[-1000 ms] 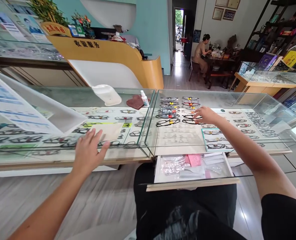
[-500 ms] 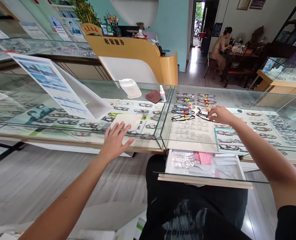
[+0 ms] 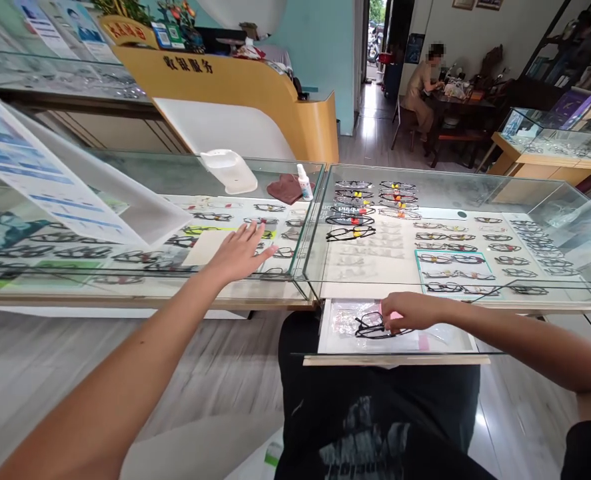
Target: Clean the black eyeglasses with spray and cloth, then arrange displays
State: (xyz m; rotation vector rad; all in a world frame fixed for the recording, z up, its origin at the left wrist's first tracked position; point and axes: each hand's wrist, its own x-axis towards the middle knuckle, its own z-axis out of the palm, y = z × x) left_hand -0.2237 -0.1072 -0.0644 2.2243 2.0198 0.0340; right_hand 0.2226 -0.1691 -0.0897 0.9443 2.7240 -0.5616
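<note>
My right hand (image 3: 409, 312) is over the pulled-out drawer (image 3: 395, 359) under the right glass case, its fingers closed on a black eyeglass frame (image 3: 370, 326) that lies over clear plastic bags. My left hand (image 3: 239, 252) rests flat and open on the glass top of the left display case (image 3: 140, 293), beside a cream cloth (image 3: 206, 247). Inside the right glass case (image 3: 475, 180) several rows of eyeglass frames (image 3: 350, 220) lie on a white tray.
A white holder (image 3: 228, 170), a maroon cloth (image 3: 285, 188) and a small spray bottle (image 3: 303, 183) sit on the left case. A slanted poster stand (image 3: 40, 180) is at left. A yellow counter (image 3: 235, 87) stands behind; a person (image 3: 422, 83) sits at a far table.
My right hand came out of the right case with a black frame and now is down at the open drawer. My left hand stayed flat on the left case.
</note>
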